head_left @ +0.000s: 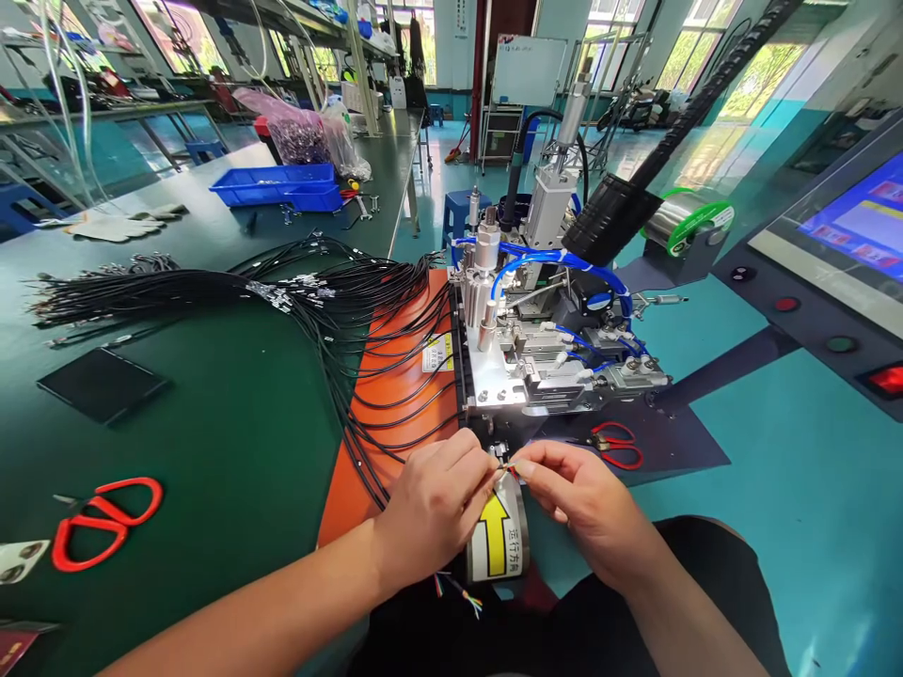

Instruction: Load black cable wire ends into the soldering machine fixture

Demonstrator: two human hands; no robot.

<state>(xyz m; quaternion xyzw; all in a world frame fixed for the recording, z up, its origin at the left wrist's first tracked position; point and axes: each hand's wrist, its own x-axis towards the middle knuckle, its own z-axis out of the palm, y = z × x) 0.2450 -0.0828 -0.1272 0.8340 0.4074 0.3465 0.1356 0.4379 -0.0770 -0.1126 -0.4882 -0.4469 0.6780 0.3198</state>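
Observation:
In front of the machine, my left hand and my right hand meet fingertip to fingertip. Both are closed in a pinch on thin wires, of which a bit of red shows between them. The wires' exact ends are hidden by my fingers. Just beneath is a rounded metal part with a yellow arrow label. Loose coloured wire ends hang below my left hand. Black cables run over the orange mat towards the machine.
Red-handled scissors lie on the green table at left, near a black tray. More red-handled snips rest beside the machine. Blue bins stand farther back. A solder spool and a control panel are at right.

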